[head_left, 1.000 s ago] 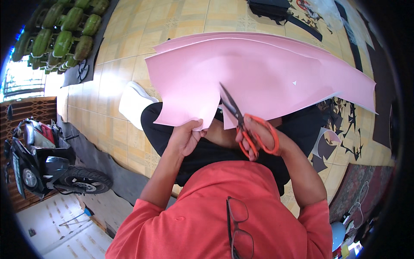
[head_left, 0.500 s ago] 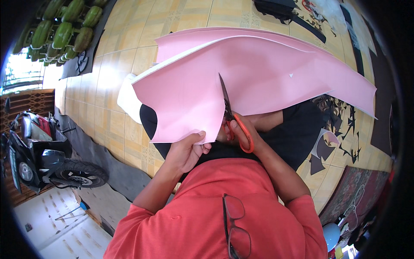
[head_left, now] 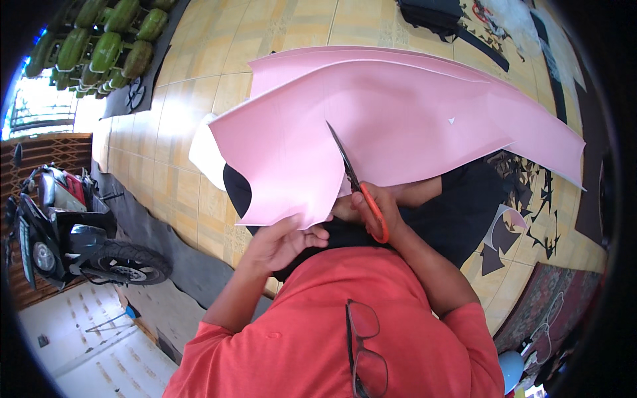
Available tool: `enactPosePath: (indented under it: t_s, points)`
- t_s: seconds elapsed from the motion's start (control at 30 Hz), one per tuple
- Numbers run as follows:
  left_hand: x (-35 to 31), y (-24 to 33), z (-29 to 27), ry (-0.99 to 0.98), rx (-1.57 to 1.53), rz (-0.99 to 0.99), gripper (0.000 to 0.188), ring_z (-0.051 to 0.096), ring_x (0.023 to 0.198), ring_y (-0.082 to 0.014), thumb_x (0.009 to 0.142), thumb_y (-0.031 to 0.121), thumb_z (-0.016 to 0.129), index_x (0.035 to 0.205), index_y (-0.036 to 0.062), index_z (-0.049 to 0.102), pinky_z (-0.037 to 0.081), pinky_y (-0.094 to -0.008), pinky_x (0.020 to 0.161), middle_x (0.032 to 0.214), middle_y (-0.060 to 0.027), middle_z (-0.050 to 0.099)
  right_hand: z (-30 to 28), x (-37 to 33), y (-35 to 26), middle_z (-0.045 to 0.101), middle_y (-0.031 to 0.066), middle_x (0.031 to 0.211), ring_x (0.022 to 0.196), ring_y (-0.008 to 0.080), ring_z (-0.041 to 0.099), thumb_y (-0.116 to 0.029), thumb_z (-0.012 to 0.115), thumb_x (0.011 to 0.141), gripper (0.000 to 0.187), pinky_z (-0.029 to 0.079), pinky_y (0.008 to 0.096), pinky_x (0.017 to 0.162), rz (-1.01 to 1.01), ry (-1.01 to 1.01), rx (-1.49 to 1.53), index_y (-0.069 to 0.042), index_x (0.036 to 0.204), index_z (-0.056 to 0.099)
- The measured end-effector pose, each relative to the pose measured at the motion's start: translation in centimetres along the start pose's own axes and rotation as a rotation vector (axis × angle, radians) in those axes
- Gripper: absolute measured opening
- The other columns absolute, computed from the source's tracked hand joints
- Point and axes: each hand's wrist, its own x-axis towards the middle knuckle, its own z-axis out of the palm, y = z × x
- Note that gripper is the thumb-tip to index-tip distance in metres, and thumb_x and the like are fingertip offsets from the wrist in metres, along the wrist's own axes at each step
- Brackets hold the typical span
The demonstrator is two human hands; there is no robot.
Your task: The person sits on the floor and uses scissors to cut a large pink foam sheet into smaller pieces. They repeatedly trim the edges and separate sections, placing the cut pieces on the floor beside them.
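Observation:
A pair of scissors with orange handles is in my right hand, fingers through the loops. Its dark blades point up and to the left, set into a cut in a large pink sheet. The cut runs up from the near edge, and the blades look almost closed. My left hand is at the sheet's near left corner, palm partly turned up, thumb at the edge and the other fingers loosely curled below. The sheet lies across my crossed legs in dark trousers, with a second pink layer behind it.
Dark pointed scraps lie on the tiled floor at right, near a curled pink and white offcut. A black bag is at the far right. Left are a motorcycle and stacked green gas cylinders.
The scissor blades have closed further and swung left, lengthening the cut. My left hand has shifted slightly left and down, its grip looser on the corner. The whole view has moved slightly.

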Motion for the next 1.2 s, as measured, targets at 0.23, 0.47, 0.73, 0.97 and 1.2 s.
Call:
enactPosePath:
  t_s: [0.23, 0.47, 0.73, 0.97, 1.2]
  points:
    - [-2.4, 10.6, -4.5, 0.035, 0.389, 0.42, 0.109, 0.051, 0.124, -0.0284, 0.071, 0.069, 0.068, 0.147, 0.0065, 0.023, 0.045, -0.0396, 0.1, 0.142, -0.0175, 0.041, -0.3, -0.8, 0.4, 0.044, 0.005, 0.06, 0.058, 0.0106, 0.04, -0.022, 0.057, 0.095, 0.029, 0.037, 0.0307, 0.052, 0.049, -0.04, -0.086, -0.001, 0.076, 0.052]
    - [2.6, 9.7, -1.1, 0.46, 0.589, 0.368, 0.05, 0.057, 0.111, -0.0232, 0.087, 0.009, 0.068, 0.13, -0.0024, 0.047, 0.049, -0.0365, 0.094, 0.122, -0.0132, 0.057, -0.7, -1.6, -0.8, 0.05, 0.004, 0.06, 0.055, 0.0105, 0.045, -0.021, 0.056, 0.095, 0.029, 0.04, 0.0287, 0.051, -0.002, -0.06, 0.011, 0.0, 0.076, 0.052]
    - [3.2, 7.7, -1.6, 0.409, 0.52, 0.364, 0.047, 0.058, 0.109, -0.0214, 0.089, 0.007, 0.064, 0.131, -0.0026, 0.045, 0.05, -0.0349, 0.09, 0.121, -0.0124, 0.057, 0.7, -0.5, 0.8, 0.048, 0.0022, 0.06, 0.052, 0.01, 0.045, -0.021, 0.048, 0.097, 0.026, 0.038, 0.0282, 0.048, -0.121, -0.006, 0.049, 0.0, 0.082, 0.052]
    - [3.4, 6.7, -3.6, 0.423, 0.468, 0.339, 0.052, 0.059, 0.109, -0.0242, 0.089, 0.012, 0.067, 0.132, -0.0026, 0.042, 0.052, -0.0378, 0.091, 0.123, -0.0141, 0.055, 1.8, -1.1, -0.7, 0.052, 0.0059, 0.064, 0.057, 0.0134, 0.048, -0.012, 0.048, 0.094, 0.017, 0.042, 0.0299, 0.055, -0.083, 0.078, -0.031, 0.002, 0.086, 0.053]
    - [3.0, 5.7, -3.1, 0.408, 0.401, 0.315, 0.051, 0.059, 0.109, -0.0234, 0.088, 0.011, 0.068, 0.131, -0.0019, 0.044, 0.053, -0.0372, 0.091, 0.122, -0.014, 0.057, 2.8, 0.3, -1.8, 0.06, 0.0189, 0.072, 0.066, 0.0196, 0.059, -0.007, 0.051, 0.09, 0.013, 0.047, 0.0318, 0.062, -0.23, 0.153, -0.093, 0.004, 0.093, 0.057]
